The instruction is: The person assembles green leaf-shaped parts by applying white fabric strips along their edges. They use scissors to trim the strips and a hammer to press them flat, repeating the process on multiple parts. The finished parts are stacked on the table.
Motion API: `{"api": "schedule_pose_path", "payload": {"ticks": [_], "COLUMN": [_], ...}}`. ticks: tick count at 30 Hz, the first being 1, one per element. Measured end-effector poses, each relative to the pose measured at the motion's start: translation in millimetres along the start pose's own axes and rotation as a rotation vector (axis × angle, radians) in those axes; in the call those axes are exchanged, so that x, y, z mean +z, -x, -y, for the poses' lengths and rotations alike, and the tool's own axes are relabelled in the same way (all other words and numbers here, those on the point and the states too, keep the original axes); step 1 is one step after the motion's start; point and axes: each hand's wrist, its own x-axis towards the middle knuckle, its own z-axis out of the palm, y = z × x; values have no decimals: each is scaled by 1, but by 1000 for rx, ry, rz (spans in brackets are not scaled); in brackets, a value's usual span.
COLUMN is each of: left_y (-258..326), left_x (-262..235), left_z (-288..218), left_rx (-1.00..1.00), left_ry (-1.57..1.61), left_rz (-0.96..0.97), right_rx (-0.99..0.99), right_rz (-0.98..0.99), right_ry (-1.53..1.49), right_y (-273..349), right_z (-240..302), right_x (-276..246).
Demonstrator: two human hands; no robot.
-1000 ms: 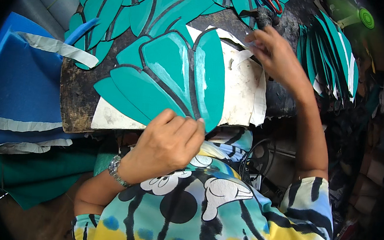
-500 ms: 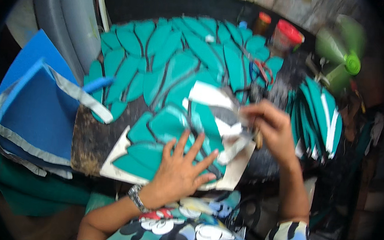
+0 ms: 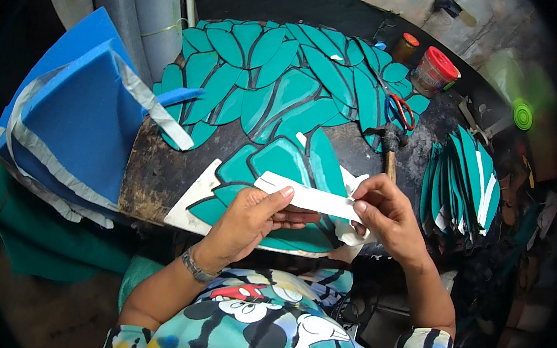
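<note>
A narrow white strip [image 3: 309,198] is stretched between both hands above the near edge of the dark round table [image 3: 159,170]. My left hand [image 3: 251,219] pinches its left end and my right hand [image 3: 387,213] pinches its right end. Under the strip lies a white-backed sheet with teal leaf-shaped pieces [image 3: 273,163] outlined in black. More teal leaf pieces [image 3: 280,75] cover the far half of the table. A hammer [image 3: 391,147] lies just beyond my right hand.
Red-handled scissors [image 3: 400,108] lie near the hammer. A red-lidded jar [image 3: 435,70] and a small bottle [image 3: 405,47] stand at the back right. A stack of teal pieces [image 3: 463,180] stands at right. Blue foam sheets with grey edges [image 3: 71,123] lean at left.
My left hand has lifted off the teal sheet where it lay flat. Both hands now hold a white strip between them. The view has tilted so more of the table shows.
</note>
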Motion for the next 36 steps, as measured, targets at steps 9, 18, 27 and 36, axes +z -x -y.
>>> {"api": "schedule_pose_path", "payload": {"ticks": [9, 18, 27, 36], "left_y": [26, 52, 62, 55], "left_x": [0, -16, -36, -56], "left_z": [18, 4, -5, -1], "left_rx": [-27, 122, 86, 549], "left_ry": [-157, -255, -618, -960], "left_rz": [-125, -135, 55, 230], "right_rx": [-766, -40, 407, 631], "right_rz": [-88, 200, 491, 607], "right_ry": [1050, 30, -495, -669], "right_y": [-3, -8, -13, 1], "right_z": [-22, -9, -18, -23], "right_x": [71, 74, 87, 79]}}
